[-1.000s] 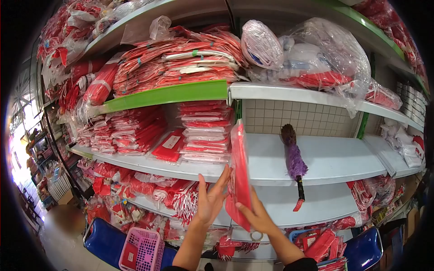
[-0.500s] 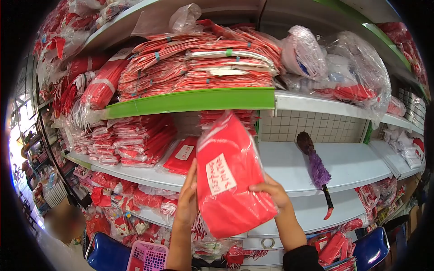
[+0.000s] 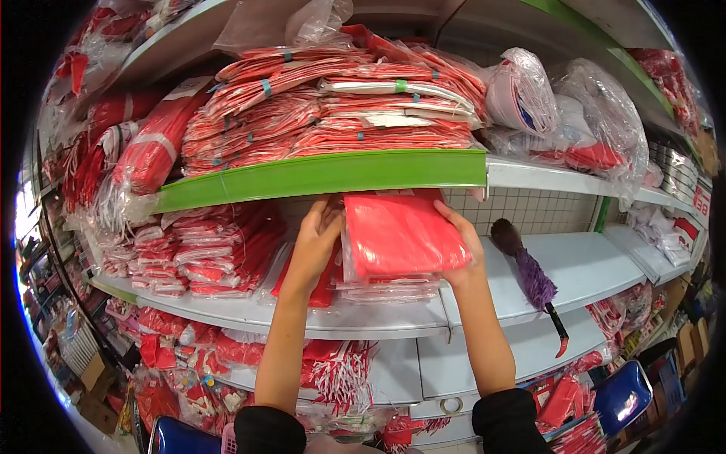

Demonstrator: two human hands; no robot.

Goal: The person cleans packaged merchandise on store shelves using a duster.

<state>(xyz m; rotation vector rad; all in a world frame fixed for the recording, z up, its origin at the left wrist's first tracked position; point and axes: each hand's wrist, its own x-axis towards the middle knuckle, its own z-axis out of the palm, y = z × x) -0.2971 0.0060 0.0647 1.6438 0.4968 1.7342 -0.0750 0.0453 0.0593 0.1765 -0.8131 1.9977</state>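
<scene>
A red fabric packet in clear plastic (image 3: 404,234) is between my hands at the middle shelf, over a stack of similar packets (image 3: 389,290). My right hand (image 3: 463,246) grips its right edge, thumb on top and the other fingers partly hidden beneath. At the left edge, my left hand (image 3: 319,231) has its fingers bent against the packet, their tips partly hidden. Another red packet (image 3: 324,284) lies under my left wrist, beside the stack.
A green shelf edge (image 3: 325,175) runs just above my hands, with piled red packets (image 3: 340,106) over it. Folded red-and-white packets (image 3: 204,253) stand to the left. A purple duster (image 3: 533,280) lies on the right shelf (image 3: 597,265). Blue chairs (image 3: 624,397) stand below.
Both hands have carried the red packet forward, from in front of the shelf to the stack on it. It has tipped flatter, and its handwritten label no longer shows.
</scene>
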